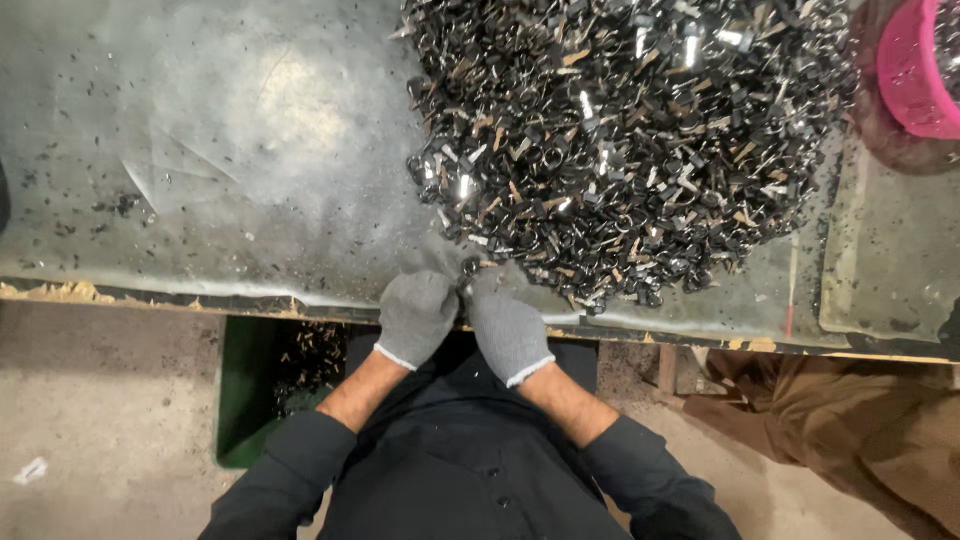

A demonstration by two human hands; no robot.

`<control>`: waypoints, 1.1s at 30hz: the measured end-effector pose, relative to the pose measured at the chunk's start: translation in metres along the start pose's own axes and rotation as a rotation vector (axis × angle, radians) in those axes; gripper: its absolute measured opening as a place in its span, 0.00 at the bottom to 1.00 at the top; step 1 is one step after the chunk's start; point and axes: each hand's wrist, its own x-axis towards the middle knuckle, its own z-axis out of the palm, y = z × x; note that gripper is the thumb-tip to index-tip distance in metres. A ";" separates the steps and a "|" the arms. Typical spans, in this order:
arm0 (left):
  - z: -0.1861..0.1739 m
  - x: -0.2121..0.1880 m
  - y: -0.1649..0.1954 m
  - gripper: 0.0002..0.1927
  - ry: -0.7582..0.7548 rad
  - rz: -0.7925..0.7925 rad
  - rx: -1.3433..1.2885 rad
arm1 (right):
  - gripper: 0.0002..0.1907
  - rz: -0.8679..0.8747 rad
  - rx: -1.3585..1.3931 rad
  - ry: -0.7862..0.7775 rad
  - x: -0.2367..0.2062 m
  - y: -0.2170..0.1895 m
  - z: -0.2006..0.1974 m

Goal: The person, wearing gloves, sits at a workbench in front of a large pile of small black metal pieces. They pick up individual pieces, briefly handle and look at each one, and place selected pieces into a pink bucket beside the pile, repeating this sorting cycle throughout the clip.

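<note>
- Worn, plastic-covered workbench (200,150) spans the scene, heaped at its far right with small black and silvery metal parts (630,140)
- Gloved left hand (415,315) and gloved right hand (508,332) meet at the bench's near edge, fingers pinched together on one small dark part (468,268)
- Pink bowl (915,70) sits at the top right corner
- Green bin (262,385) stands below the bench

Grey knit gloves (415,315), glossy metal parts (620,140), scuffed table (200,150).
</note>
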 end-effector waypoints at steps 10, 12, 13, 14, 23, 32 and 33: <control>-0.004 0.010 0.004 0.07 -0.043 0.005 -0.028 | 0.18 0.069 0.192 -0.094 0.012 0.002 0.000; -0.021 0.018 0.006 0.09 -0.214 -0.059 0.037 | 0.23 0.017 0.291 -0.053 0.010 0.009 0.001; -0.033 0.023 0.007 0.10 -0.304 -0.094 0.066 | 0.23 -0.032 0.306 0.011 0.007 0.013 0.001; -0.047 0.026 0.007 0.09 -0.464 -0.221 0.201 | 0.23 -0.085 0.314 0.076 0.004 0.017 0.002; -0.023 0.073 0.034 0.14 -0.113 0.197 0.068 | 0.19 -0.026 0.296 0.024 0.002 0.016 0.019; -0.003 0.046 0.013 0.13 -0.044 0.121 -0.067 | 0.15 -0.022 0.243 -0.084 -0.011 0.008 0.004; -0.004 0.048 0.013 0.13 -0.131 0.058 -0.080 | 0.15 -0.056 0.240 -0.058 -0.011 0.008 0.002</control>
